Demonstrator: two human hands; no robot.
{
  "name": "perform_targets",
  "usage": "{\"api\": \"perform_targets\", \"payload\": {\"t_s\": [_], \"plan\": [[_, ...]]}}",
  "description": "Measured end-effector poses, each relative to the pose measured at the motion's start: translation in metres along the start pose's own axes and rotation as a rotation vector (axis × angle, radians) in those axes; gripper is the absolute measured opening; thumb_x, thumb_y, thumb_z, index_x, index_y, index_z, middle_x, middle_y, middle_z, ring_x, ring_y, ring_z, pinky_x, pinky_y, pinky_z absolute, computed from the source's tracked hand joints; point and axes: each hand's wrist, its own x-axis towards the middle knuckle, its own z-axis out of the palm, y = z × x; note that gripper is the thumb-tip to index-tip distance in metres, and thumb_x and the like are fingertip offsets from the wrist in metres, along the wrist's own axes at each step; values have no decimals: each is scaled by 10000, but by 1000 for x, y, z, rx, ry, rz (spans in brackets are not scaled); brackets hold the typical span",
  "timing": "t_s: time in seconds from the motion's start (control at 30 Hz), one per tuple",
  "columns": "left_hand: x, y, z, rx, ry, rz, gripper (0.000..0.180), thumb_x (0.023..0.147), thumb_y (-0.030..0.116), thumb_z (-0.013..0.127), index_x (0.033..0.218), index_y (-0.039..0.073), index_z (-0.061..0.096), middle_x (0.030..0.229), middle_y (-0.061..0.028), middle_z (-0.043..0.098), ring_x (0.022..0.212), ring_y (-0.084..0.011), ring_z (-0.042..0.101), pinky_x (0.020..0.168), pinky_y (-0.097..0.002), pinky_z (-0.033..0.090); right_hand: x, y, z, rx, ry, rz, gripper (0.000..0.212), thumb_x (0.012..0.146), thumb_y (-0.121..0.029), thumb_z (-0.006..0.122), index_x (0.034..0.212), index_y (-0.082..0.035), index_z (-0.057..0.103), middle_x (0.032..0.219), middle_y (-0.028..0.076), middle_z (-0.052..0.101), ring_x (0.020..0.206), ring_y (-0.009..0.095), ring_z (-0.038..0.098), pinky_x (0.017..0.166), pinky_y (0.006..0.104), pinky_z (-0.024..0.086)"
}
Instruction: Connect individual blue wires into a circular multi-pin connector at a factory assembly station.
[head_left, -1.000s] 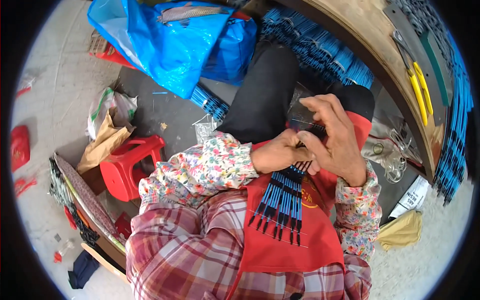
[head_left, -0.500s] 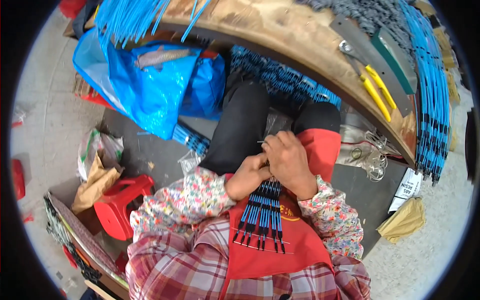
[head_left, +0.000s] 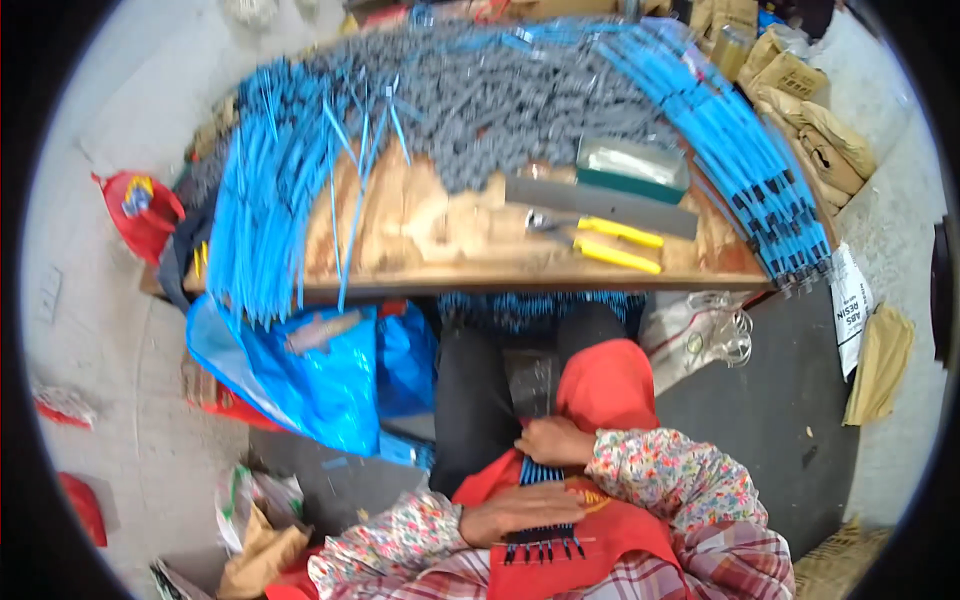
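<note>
Blue cable bundle (head_left: pixel 543 535) under both hands

Left hand (head_left: pixel 520 512) lay flat over bundle of blue cables (head_left: pixel 542 540), hiding its middle; only black tips showed below. Right hand (head_left: pixel 556 441) covered bundle's upper end, fingertips tucked out of sight. Grey parts (head_left: pixel 520 100) heaped on wooden bench (head_left: pixel 440 225) too small to identify. Plaid sleeves cut off at lower edge.

The bench (head_left: pixel 440 225) spans the upper frame, with cable bundles (head_left: pixel 262 215) on its left and pliers (head_left: pixel 600 238) on its right. Below it, left of centre, lies a bag (head_left: pixel 300 375). At lower centre, both hands (head_left: pixel 525 510) (head_left: pixel 555 440) rest on a lap bundle (head_left: pixel 545 540).
</note>
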Motion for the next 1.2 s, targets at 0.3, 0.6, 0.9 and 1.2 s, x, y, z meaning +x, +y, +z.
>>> {"api": "perform_targets", "payload": {"t_s": [0.3, 0.6, 0.9, 1.2], "plan": [[30, 11, -25, -228, 138, -125, 251, 932, 150, 527, 1103, -17, 602, 1053, -180, 619, 1020, -315, 584, 909, -413, 434, 12, 52, 40, 167, -5, -148, 332, 818, -300, 546, 1007, -41, 634, 835, 171, 627, 767, 337, 612, 694, 412, 501], [99, -11, -128, -395, 485, -222, 202, 816, 33, 649, 1014, -2, 627, 892, -51, 662, 808, -131, 628, 765, -277, 503, -41, -6, -147, 1408, 907, -13, 297, 953, -255, 498, 1028, 22, 578, 757, 38, 566, 590, 65, 514, 506, 203, 376], [108, -22, -134, -573, 542, -272, 248, 828, 26, 643, 1070, 0, 593, 908, -68, 668, 833, -160, 660, 768, -279, 515, -45, -17, -179, 1126, 1068, 8, 196, 859, -83, 610, 1024, 21, 617, 696, 10, 581, 583, 60, 535, 526, 201, 432], [104, -24, -141, -418, 711, -142, 194, 825, 30, 653, 1015, 7, 624, 900, -48, 662, 817, -106, 626, 744, -249, 503, -21, -8, -192, 853, 1006, 77, 132, 777, -54, 706, 877, 8, 646, 664, -15, 586, 604, 21, 519, 515, 171, 409]]}}
